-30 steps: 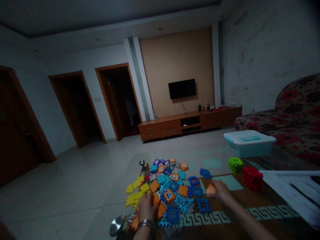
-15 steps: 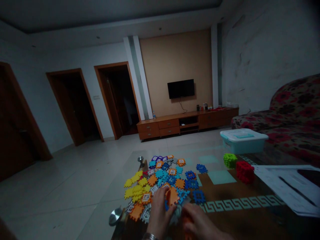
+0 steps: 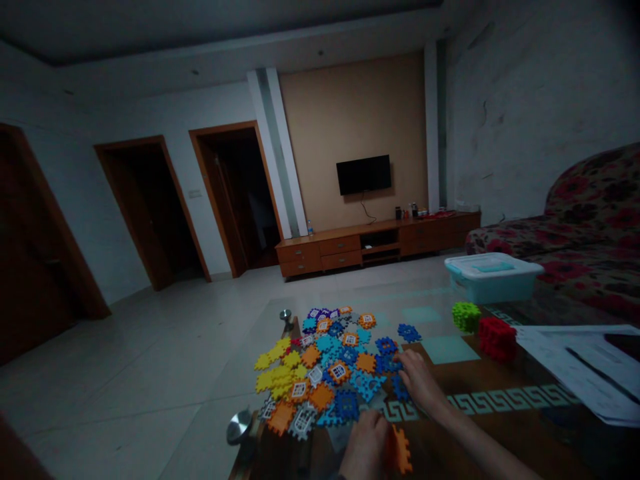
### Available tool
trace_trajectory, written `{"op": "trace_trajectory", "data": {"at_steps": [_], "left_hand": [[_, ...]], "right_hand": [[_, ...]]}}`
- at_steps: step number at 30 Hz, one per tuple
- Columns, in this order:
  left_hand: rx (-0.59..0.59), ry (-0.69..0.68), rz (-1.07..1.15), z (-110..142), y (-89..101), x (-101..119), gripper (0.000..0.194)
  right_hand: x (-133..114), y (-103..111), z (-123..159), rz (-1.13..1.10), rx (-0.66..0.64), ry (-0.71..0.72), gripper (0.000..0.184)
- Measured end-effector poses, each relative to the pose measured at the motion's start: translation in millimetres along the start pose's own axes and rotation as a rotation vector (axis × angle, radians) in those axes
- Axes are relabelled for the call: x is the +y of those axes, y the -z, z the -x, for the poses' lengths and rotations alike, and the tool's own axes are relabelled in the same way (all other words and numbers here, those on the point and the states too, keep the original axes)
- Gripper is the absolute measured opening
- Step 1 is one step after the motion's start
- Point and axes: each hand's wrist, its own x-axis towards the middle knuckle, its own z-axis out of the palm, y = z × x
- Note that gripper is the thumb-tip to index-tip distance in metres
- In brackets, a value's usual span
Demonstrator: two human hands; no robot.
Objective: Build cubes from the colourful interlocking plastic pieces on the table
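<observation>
A loose heap of interlocking plastic gear-edged tiles [image 3: 340, 373] in blue, orange, yellow, purple and white lies on a glass-topped table [image 3: 445, 350]. My left hand [image 3: 365, 447] is at the heap's near edge, gripping an orange tile [image 3: 399, 450] that stands on edge beside its fingers. My right hand [image 3: 420, 383] lies at the heap's right side, its fingertips on blue tiles [image 3: 387, 363]. It seems to hold nothing. Yellow tiles [image 3: 277, 377] form the heap's left side.
A green tile cube [image 3: 467, 317] and a red tile cube [image 3: 497, 339] stand to the right. Behind them is a plastic box with a white lid [image 3: 493, 277]. Papers [image 3: 575, 363] lie at the right edge, beside a floral sofa [image 3: 575, 267].
My left hand has moved right along the heap's near edge, and an orange tile is now against it. My right hand has moved up and away from the bottom of the view, onto the blue tiles.
</observation>
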Motion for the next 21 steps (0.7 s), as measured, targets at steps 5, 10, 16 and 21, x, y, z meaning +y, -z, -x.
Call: {"op": "trace_trajectory", "data": {"at_steps": [5,10,16,21], "left_hand": [[-0.025,0.055,-0.052,-4,-3.0,0,0.050],[-0.016,0.083,-0.040,-5,3.2,-2,0.052],[0.517,0.215,-0.111,-20,39.3,-40,0.038],[0.747,0.474,-0.143,-43,76.6,-86,0.040]], "right_hand": [[15,-3,-25,0.139,0.009,-0.126,0.051],[16,-4,-38,0.134,-0.020,-0.149,0.050],[6,2,-40,0.111,-0.075,-0.083,0.023],[9,-1,-41,-0.010,-0.115,-0.023,0.015]]}}
